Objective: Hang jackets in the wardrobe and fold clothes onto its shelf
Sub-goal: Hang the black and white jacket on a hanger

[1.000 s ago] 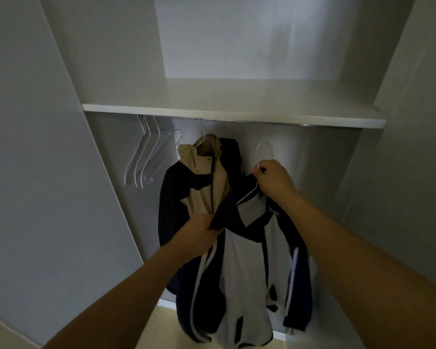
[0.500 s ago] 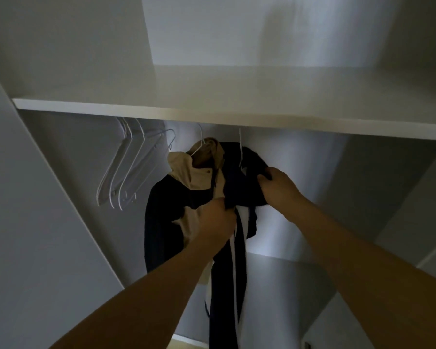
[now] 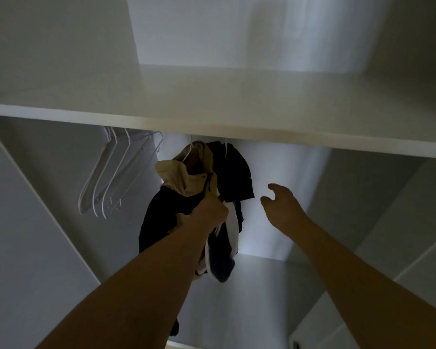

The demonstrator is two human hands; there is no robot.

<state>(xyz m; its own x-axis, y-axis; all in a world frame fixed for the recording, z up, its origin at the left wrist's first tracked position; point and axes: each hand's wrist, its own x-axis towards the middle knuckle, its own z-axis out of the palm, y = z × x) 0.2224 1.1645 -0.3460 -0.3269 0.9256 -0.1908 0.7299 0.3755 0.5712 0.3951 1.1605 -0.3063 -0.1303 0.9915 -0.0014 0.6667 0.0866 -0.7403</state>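
Two jackets hang side by side on white hangers under the wardrobe shelf [image 3: 212, 127]. The left one is a tan and navy jacket [image 3: 176, 180]. Beside it on the right hangs a navy and white jacket [image 3: 233, 177]. My left hand [image 3: 210, 210] grips the front of the navy and white jacket at chest height. My right hand [image 3: 282, 202] hovers just right of that jacket with fingers spread, touching nothing. The rail itself is hidden behind the shelf edge.
Three bare white hangers [image 3: 111, 177] hang at the left end of the rail. The wardrobe's side walls [image 3: 35, 222] close in on both sides. The shelf top above holds nothing that I can see.
My right hand has let go of the navy and white jacket's shoulder and drawn back to the right. The jacket now hangs on the rail. My left hand keeps its grip.
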